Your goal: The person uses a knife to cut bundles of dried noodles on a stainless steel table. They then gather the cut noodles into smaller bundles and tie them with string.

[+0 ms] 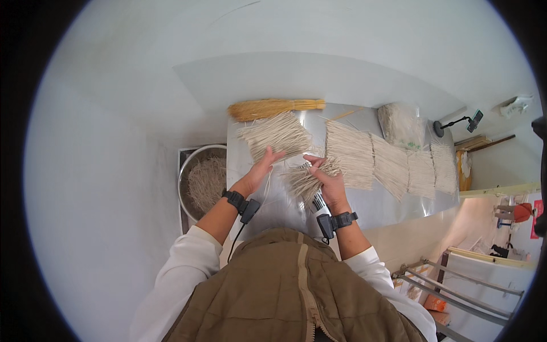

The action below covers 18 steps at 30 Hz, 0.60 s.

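Thin pale dried sticks or noodle-like strands lie in a heap [277, 134] on a metal table. My left hand [263, 169] has its fingers apart at the near edge of this heap. In my right hand [327, 175] is a bunch of the same strands [305, 181], held above the tabletop, with a white slotted object [319, 203] partly hidden beneath it. To the right, several overlapping stacks [350, 156] of strands run in a row along the table.
A straw hand broom [273, 109] lies at the back edge. Left of the table [367, 220], a metal basin [181, 188] holds loose strands. A clear plastic bag [399, 126] and a phone on a stand [474, 121] are at the back right. Metal rails [461, 295] stand at lower right; a person [522, 212] is far off.
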### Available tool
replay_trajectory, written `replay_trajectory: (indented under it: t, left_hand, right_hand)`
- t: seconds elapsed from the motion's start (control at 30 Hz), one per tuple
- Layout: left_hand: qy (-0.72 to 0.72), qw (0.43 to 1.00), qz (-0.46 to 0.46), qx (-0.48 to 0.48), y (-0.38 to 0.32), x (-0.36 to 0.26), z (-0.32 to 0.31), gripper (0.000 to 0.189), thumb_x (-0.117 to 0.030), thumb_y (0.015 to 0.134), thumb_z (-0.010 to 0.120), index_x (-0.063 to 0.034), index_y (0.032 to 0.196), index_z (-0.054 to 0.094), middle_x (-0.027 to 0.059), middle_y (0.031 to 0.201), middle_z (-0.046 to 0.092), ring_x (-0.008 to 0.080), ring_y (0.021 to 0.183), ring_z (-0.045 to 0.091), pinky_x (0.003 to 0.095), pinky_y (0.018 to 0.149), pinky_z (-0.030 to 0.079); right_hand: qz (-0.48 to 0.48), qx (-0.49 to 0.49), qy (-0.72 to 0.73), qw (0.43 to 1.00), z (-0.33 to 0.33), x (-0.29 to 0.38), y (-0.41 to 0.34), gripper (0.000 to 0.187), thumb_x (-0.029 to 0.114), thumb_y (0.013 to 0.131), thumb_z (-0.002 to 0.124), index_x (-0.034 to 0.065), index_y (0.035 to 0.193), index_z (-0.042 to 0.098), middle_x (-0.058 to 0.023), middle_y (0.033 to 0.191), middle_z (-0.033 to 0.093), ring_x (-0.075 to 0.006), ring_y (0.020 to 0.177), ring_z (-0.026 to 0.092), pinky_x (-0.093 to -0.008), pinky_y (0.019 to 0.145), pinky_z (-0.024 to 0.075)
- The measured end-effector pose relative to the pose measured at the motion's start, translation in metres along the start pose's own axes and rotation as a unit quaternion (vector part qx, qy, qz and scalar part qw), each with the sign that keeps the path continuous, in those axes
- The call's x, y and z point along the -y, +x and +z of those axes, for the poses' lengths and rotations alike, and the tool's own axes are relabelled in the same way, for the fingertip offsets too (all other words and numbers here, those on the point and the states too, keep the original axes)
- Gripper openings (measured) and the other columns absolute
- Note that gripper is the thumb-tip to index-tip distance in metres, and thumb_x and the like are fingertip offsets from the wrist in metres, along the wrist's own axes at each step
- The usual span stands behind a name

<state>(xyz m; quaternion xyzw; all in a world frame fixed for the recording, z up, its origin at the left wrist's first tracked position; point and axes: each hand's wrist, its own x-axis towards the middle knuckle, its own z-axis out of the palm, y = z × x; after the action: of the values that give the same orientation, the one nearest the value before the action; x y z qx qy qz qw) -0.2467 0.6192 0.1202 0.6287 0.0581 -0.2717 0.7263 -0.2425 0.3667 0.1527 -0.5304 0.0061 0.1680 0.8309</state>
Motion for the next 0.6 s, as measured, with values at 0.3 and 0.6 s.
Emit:
replay_trajectory:
  t: [0.3,0.6]
  left_hand:
    - [0.305,0.89,0.288,-0.18,-0.004,-0.017,0.078,0.037,-0.033,0.092,0.078,-0.0039,0.113,0.071,0.0145,0.115,0.068,0.0342,0.116,0.06,0.0421,0.104,0.047]
    - [0.304,0.862,0.333,-0.23,-0.005,0.0,0.078,0.015,-0.017,0.09,0.078,-0.0042,0.094,0.072,0.0111,0.101,0.07,0.0331,0.099,0.065,0.0409,0.088,0.054]
  right_hand:
    - [0.014,-0.062,0.044,0.997,0.006,-0.009,0.01,0.014,0.005,0.097,0.069,0.0011,0.11,0.066,-0.0193,0.132,0.067,-0.0267,0.121,0.063,-0.0416,0.104,0.0529]
    - [-0.008,-0.075,0.099,0.992,0.011,-0.001,-0.003,0.02,0.008,0.1,0.067,-0.0029,0.117,0.066,-0.019,0.125,0.07,-0.0265,0.119,0.065,-0.0404,0.104,0.053]
